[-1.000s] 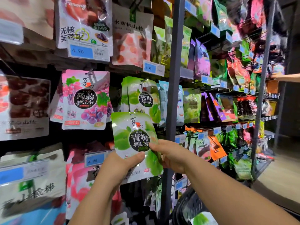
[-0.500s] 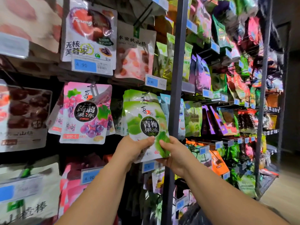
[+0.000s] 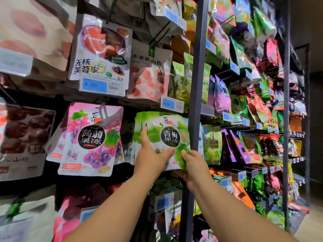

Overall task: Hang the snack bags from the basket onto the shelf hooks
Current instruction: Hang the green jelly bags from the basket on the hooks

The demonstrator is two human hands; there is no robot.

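two hands hold one green bag (image 3: 167, 135). to do this step well, i think they should lift the bag a bit, find the little hole at its top, and slide that hole onto the hook. go slow and hold the bag flat, so it does not bend or knock the other bags off. i cannot see the hook tip or the hole here, so the hands may need to feel for them.

the left hand (image 3: 150, 154) is at the bottom left of the bag. its thumb presses on the front, and one finger points straight up along the bag's left side. its other fingers are hidden. the right hand (image 3: 194, 166) pinches the bottom right corner, with the thumb on the front and the fingers curled under and behind.

the green bag is up at the shelf, right in front of more green bags (image 3: 139, 119) of the same kind that hang there. i cannot tell if it is on the hook yet. just to its right is a dark pole (image 3: 197, 84). to its left hangs a pink grape bag (image 3: 90, 138). above it is a blue price tag (image 3: 172, 103). the basket is not in view.
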